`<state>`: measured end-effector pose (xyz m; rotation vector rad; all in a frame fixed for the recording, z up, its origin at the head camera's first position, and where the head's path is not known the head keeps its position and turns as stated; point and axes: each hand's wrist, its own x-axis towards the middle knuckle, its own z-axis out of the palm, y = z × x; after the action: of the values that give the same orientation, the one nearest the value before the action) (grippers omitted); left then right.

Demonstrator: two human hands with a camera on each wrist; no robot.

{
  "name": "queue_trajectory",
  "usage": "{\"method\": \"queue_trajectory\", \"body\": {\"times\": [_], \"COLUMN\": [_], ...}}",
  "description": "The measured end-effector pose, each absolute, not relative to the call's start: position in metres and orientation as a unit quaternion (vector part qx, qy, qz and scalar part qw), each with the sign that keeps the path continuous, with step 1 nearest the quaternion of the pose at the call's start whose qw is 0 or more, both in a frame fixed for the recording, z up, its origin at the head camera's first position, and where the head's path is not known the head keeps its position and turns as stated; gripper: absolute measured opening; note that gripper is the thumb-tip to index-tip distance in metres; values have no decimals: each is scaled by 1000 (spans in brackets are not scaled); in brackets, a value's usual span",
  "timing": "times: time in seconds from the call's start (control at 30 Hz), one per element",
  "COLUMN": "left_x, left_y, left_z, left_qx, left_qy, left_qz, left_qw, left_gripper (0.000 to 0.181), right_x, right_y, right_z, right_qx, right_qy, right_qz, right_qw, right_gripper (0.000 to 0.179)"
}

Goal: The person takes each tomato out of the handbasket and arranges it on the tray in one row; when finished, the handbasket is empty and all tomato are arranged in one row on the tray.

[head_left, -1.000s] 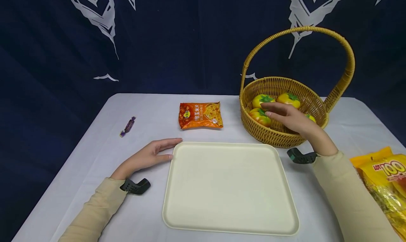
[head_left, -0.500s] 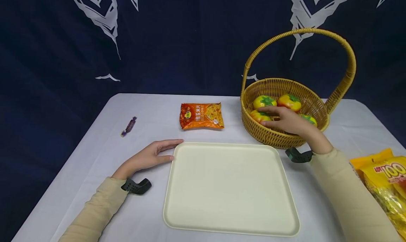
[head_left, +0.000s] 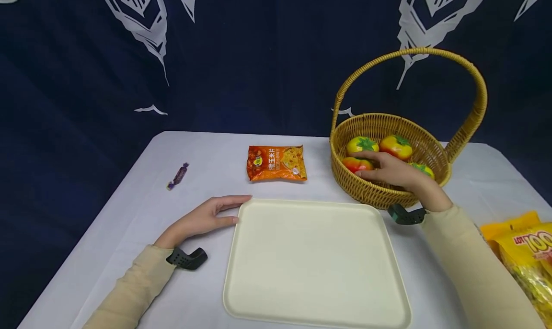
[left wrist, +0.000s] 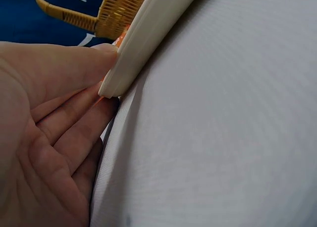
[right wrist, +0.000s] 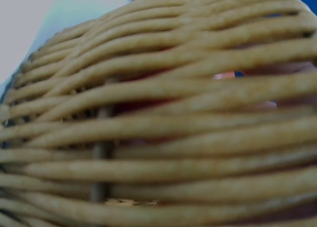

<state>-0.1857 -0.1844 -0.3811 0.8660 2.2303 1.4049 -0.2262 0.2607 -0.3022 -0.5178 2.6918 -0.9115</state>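
Since half a second ago the right hand (head_left: 394, 170) has closed in round the front fruit (head_left: 356, 165), which has rolled to show more red; nothing else on the bench (head_left: 202, 290) seems to have shifted.

From the left, a wrapped candy (head_left: 178, 176) lies well apart, white cloth on every side. Then the left hand (head_left: 202, 219), fingers fairly straight, meets the tray (head_left: 316, 262) at its far-left corner: forefinger at the far edge, thumb against the left. I'd say that only steadies it. No fruit is on the tray, so the work looks barely begun.

The pack (head_left: 277, 163) lies just beyond the tray's far edge, with a strip of cloth between it and the basket (head_left: 358, 189). Thumb and fingers of the right hand grip the front fruit inside, at the left; whether it has left the bottom I can't tell. Three more fruits (head_left: 396, 147) sit there untouched. The near rim passes close under the wrist and the handle arches behind, so the freest way out looks upward and towards the tray. At far right, the yellow bag (head_left: 522, 255) lies beside the sleeve.
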Motion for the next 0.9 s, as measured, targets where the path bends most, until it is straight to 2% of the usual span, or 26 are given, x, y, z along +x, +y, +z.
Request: {"method": "queue_trajectory", "body": {"times": [0.23, 0.4, 0.5, 0.67, 0.77, 0.9], "left_x": [-189, -189, -188, -190, -190, -190], "left_y": [-185, -185, -186, -186, -186, -186], "left_z": [-386, -386, -385, -384, -385, -385], "left_qx": [315, 307, 307, 309, 307, 303], "left_qy": [801, 803, 801, 801, 802, 804], "left_qz": [483, 481, 483, 483, 482, 482], "left_qw": [165, 172, 175, 174, 176, 173], "left_gripper": [53, 53, 54, 53, 53, 53], "right_x": [-226, -223, -218, -208, -198, -186], "right_y": [267, 272, 275, 272, 259, 230], "right_z": [-300, -295, -288, -274, -268, -266], "right_qx": [-132, -113, -105, -106, -121, -159], "right_qy": [882, 860, 860, 869, 862, 839], "right_qz": [-411, -453, -461, -466, -484, -516], "right_qw": [188, 206, 192, 132, 90, 60], "right_gripper": [62, 64, 63, 59, 54, 53]}}
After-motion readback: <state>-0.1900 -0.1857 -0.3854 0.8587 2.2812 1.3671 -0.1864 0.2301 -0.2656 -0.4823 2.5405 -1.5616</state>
